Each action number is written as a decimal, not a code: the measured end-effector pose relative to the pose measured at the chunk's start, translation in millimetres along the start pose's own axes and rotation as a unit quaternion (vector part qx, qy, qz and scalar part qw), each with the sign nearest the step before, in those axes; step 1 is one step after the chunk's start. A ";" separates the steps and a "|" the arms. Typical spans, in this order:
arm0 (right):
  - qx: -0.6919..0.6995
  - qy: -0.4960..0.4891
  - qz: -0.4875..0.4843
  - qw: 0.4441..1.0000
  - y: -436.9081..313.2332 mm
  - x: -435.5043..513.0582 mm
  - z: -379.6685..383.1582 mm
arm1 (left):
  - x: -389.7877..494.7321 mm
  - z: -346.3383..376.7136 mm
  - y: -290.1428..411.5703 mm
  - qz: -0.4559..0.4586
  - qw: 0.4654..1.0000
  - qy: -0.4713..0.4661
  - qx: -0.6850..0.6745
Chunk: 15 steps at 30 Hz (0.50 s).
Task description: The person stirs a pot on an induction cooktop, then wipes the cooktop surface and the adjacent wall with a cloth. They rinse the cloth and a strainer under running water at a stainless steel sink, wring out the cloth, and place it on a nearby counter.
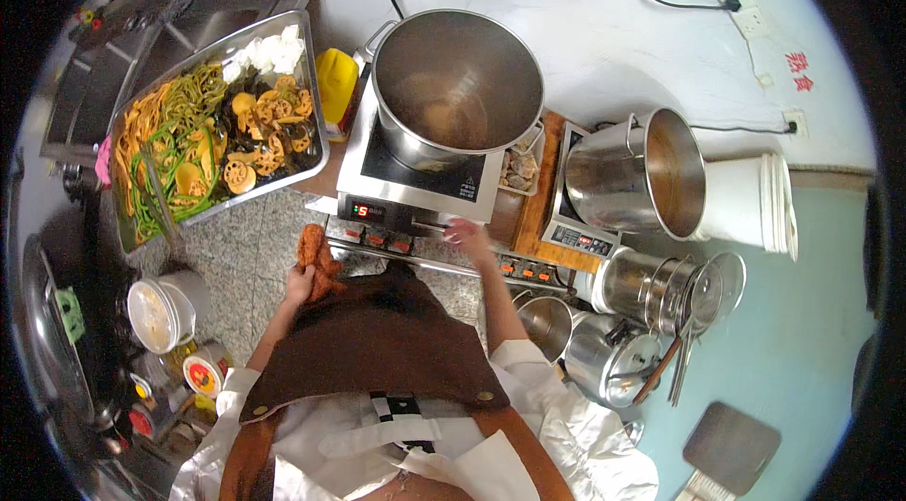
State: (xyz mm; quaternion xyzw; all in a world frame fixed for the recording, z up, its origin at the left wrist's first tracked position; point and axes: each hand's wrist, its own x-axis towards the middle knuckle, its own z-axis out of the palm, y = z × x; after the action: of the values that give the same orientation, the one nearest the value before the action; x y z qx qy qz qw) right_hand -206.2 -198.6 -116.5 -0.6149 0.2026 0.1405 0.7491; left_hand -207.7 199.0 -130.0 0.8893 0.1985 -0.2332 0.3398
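My left hand [301, 283] grips a crumpled orange-brown cloth [320, 257] beside my brown apron. At the front panel of an induction cooker [347, 179], my right hand [463, 232] is blurred, and I cannot tell whether it touches the panel. A red digit glows on the cooker's display [362, 211]. On the glass top stands a large stainless steel stockpot [417, 136], uncovered, with brownish liquid low inside. Just right of this pot, a white tray [527, 191] holds pale pieces of food, partly hidden by the pot.
Left is a steel tray [322, 147] of lotus root slices, green strands and other foods, with tongs [161, 200]. A yellow container [336, 85] stands beside it. A second stockpot [601, 182] sits on another cooker at right. Lidded buckets [152, 317] and stacked pots [601, 359] flank me.
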 end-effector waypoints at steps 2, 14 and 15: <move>-0.032 0.115 0.012 0.993 -48.9 9.1 -50.7 | -11.5 7.9 31.8 -0.005 1.000 -0.021 -0.022; -0.196 0.151 -0.174 0.953 -190.9 68.3 -81.3 | 29.5 22.2 277.5 0.282 0.915 0.122 -0.262; -0.195 0.154 -0.164 0.955 -189.9 70.6 -79.6 | 25.7 18.5 291.1 0.288 0.927 0.141 -0.196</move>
State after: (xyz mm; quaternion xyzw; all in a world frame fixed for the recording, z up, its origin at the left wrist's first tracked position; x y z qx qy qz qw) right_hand -67.2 -318.0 1.2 -0.7878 0.1802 -0.0437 0.5873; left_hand -43.1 -9.8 -7.3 0.8474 0.0212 0.0460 0.5285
